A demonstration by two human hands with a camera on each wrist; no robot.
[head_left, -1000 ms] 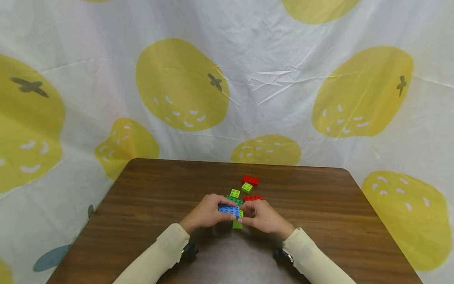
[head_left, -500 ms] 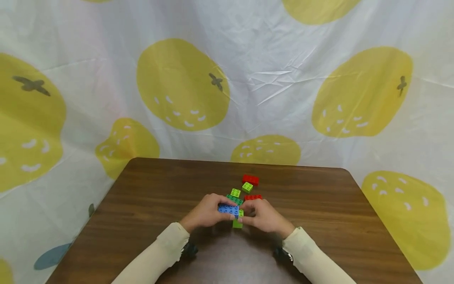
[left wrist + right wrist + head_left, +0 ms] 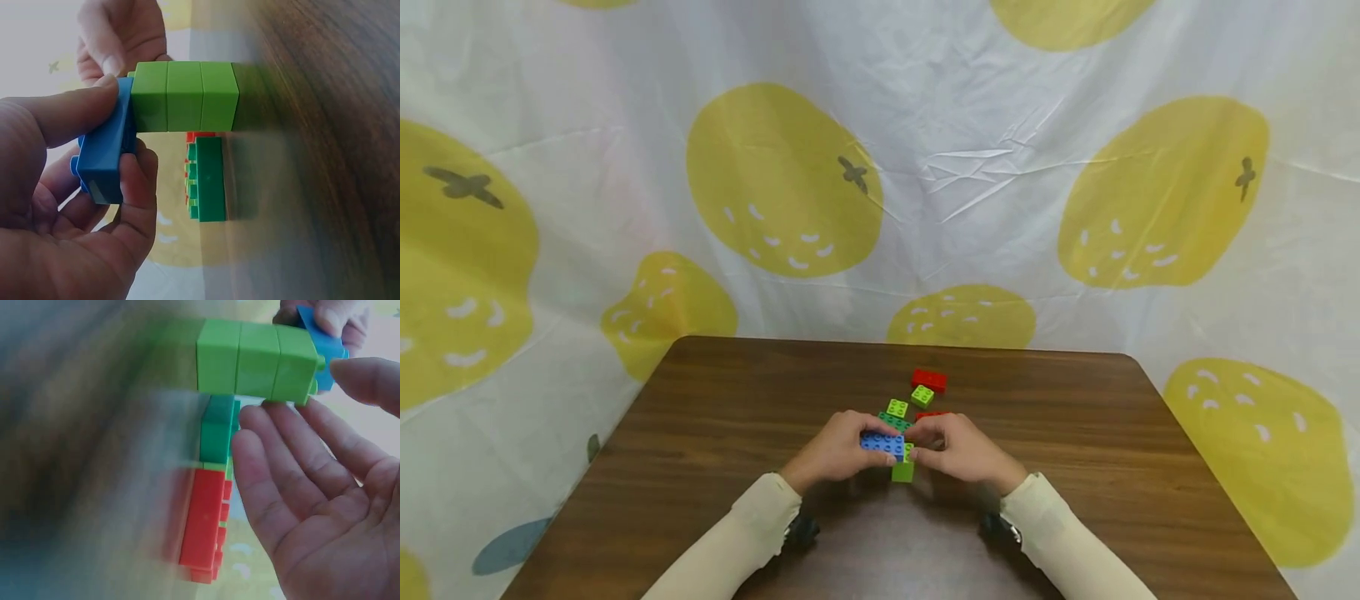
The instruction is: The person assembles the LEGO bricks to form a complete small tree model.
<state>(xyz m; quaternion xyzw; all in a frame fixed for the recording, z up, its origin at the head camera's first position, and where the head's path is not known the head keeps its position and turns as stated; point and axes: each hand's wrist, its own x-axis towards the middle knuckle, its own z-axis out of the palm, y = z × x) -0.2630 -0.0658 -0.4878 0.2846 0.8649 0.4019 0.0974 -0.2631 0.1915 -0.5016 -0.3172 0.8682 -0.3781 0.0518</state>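
Observation:
My left hand (image 3: 838, 450) grips a blue brick (image 3: 106, 156) between thumb and fingers. One end of that brick sits over the top of a light green stack (image 3: 185, 97) of three small bricks standing on the table. On the other side, my right hand (image 3: 962, 450) has its fingers loosely extended, fingertips right at the stack's side in the right wrist view. Its thumb is close to the top studs, which show beside the blue brick. A dark green brick (image 3: 210, 180) lies just behind the stack.
Beyond the hands lie a red brick (image 3: 203, 515), partly covered by my right hand in the head view, and two small light green bricks (image 3: 897, 407). Another red brick (image 3: 929, 380) is farthest back on the wooden table (image 3: 760, 392). A lemon-print curtain (image 3: 955, 225) hangs behind.
My right hand has shifted slightly right and its thumb and fingers have come off the blue brick's end. My left hand keeps its grip, almost still.

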